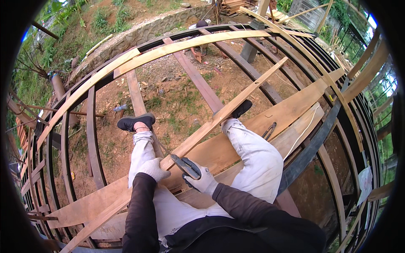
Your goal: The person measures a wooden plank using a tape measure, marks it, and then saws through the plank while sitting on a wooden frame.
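Black jacket (253,234); left fingers (160,171) snug over a long, pale, narrow plank (203,132), right fingers (199,183) tight round a dark tool (187,168).

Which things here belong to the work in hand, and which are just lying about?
In use:
- narrow wooden strip, left hand against it
- dark tool, gripped in the right hand

Apparently lying about:
- pliers-like tool, on a wide board
- plastic bottle, on the ground
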Available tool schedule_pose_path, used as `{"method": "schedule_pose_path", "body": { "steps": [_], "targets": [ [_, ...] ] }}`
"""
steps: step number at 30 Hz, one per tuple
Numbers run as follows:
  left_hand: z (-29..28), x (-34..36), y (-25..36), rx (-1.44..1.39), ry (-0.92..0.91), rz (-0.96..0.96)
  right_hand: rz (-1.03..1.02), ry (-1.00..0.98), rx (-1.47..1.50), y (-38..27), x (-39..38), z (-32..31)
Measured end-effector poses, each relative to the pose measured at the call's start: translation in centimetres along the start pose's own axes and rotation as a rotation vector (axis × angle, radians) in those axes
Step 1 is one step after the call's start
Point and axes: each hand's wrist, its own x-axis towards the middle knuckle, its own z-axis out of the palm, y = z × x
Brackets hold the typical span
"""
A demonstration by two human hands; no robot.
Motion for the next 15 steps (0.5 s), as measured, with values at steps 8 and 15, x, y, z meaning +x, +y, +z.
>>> {"method": "schedule_pose_path", "body": {
  "steps": [8, 15],
  "targets": [
    [-0.3, -0.2, -0.4, -0.005, 0.053, 0.012, -0.040, -0.038, -0.039, -0.2, 0.5, 0.1],
    [0.6, 0.9, -1.9, -0.041, 0.089, 0.060, -0.098, -0.020, -0.051, 0.3, 0.7, 0.3]
  ]
}}
